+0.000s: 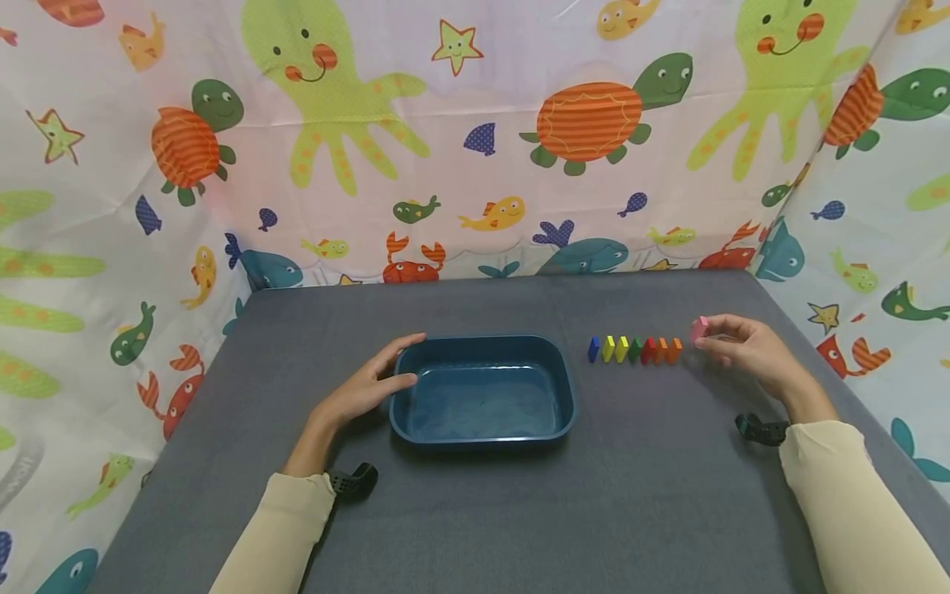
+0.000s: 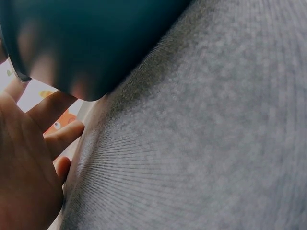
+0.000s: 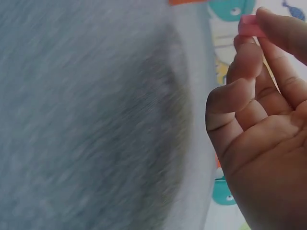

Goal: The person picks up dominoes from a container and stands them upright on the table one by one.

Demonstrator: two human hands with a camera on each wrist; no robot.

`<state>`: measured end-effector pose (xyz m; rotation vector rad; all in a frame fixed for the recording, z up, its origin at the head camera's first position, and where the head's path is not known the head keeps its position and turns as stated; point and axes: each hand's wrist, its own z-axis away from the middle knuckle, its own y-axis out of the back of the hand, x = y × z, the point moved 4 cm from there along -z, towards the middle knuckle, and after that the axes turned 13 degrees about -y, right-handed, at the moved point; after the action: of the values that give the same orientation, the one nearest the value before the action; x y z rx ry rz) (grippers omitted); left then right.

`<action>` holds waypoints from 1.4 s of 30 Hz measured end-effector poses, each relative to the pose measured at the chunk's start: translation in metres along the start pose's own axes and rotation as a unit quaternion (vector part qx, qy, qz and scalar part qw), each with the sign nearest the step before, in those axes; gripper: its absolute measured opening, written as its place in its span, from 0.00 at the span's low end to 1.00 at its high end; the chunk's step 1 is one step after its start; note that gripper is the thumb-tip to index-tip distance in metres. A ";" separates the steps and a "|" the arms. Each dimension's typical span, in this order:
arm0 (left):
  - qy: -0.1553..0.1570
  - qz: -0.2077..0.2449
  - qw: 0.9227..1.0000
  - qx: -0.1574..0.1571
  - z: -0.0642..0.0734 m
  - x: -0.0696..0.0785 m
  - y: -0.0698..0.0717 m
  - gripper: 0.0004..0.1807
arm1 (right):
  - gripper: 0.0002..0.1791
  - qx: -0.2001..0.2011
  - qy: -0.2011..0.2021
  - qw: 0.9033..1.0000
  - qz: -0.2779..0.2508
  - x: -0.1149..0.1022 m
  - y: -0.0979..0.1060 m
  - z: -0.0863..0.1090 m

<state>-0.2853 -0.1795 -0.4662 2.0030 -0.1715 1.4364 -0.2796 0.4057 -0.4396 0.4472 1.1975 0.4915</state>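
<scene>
In the head view, a dark blue rectangular plastic tub (image 1: 482, 435) sits on the grey cloth. My left hand (image 1: 364, 388) holds its left side, thumb over the rim and index finger along the back left corner. In the left wrist view the other fingers spread beside the tub's outer wall (image 2: 96, 43). To the right, my right hand (image 1: 753, 351) pinches a pink domino (image 1: 699, 328) between thumb and fingertips, raised off the cloth. Left of it stands a row of upright dominoes (image 1: 622, 350): blue, yellow, green, red and orange from left to right.
A grey cloth-covered table (image 1: 519, 520) lies under everything. Behind it and along both sides hangs a white curtain (image 1: 490, 99) printed with sea animals. Each wrist wears a black strap with a small device (image 1: 760, 430).
</scene>
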 end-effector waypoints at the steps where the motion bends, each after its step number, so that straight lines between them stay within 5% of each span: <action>1: -0.001 -0.001 1.000 0.000 0.000 0.000 0.000 0.34 | 0.24 -0.004 -0.005 1.000 0.013 0.003 -0.001 -0.001; 14: 0.009 -0.009 1.000 0.002 0.001 -0.001 0.001 0.34 | 0.25 -0.018 0.007 0.995 0.096 0.003 -0.016 -0.004; 27: 0.017 -0.012 1.000 0.007 0.000 -0.004 0.001 0.34 | 0.23 -0.010 0.023 0.996 0.089 0.003 -0.020 -0.006; 37: 0.006 -0.007 1.000 0.013 0.000 -0.003 0.001 0.35 | 0.33 -0.017 0.033 0.996 0.084 0.000 -0.015 0.001; 42: 0.001 -0.002 1.000 0.013 0.001 0.000 0.002 0.37 | 0.34 0.048 0.048 0.996 0.063 -0.011 -0.012 0.010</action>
<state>-0.2854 -0.1814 -0.4656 2.0216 -0.1489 1.4454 -0.2716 0.3892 -0.4350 0.5886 1.2944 0.5709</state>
